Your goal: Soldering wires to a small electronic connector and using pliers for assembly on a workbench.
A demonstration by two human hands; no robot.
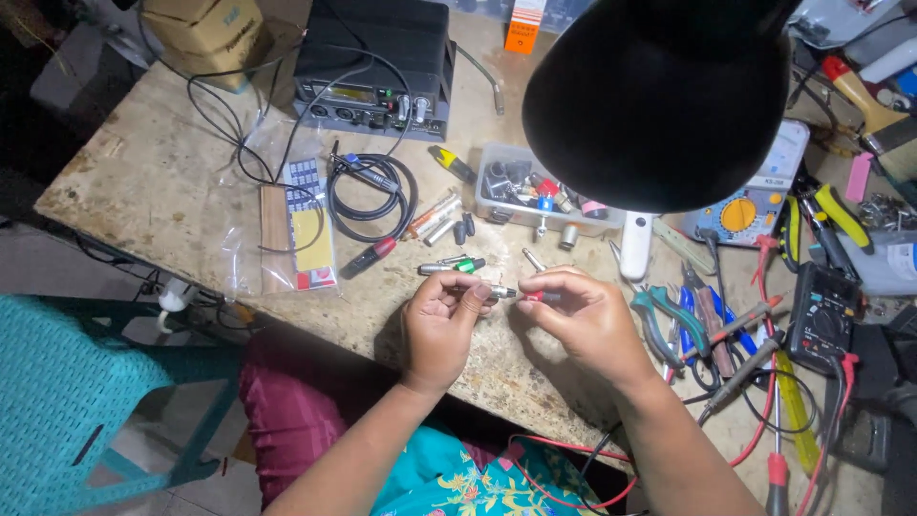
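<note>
the black dome of a lamp shade (pixel 659 96) hangs closest to the lens, covering the upper right of the bench. below it, the left hand (pixel 441 325) pinches a slim metal plug connector (pixel 487 289) between thumb and fingertips, closed firmly around its barrel, while the right hand (pixel 583 315) meets it from the other side, fingers curled and pinched shut on a small red-tipped piece (pixel 533 296) held right against the connector's end. both hands sit just above the near edge of the worn workbench (pixel 153 172), close together and almost touching. just beyond the knuckles lies a green-banded plug (pixel 458 266), and past that a few loose metal connector shells (pixel 435 218). a clear plastic tray (pixel 535 196) of small parts sits near the lamp's white stem (pixel 635 247). to the left lie a coiled black cable (pixel 373 191) and a bagged packet with a yellow card (pixel 308 229); a black audio unit (pixel 377 67) stands at the back. on the right are pliers with blue and green handles (pixel 683 320), a black multimeter (pixel 823 315) with red leads, and a pale meter with an orange dial (pixel 750 201).
</note>
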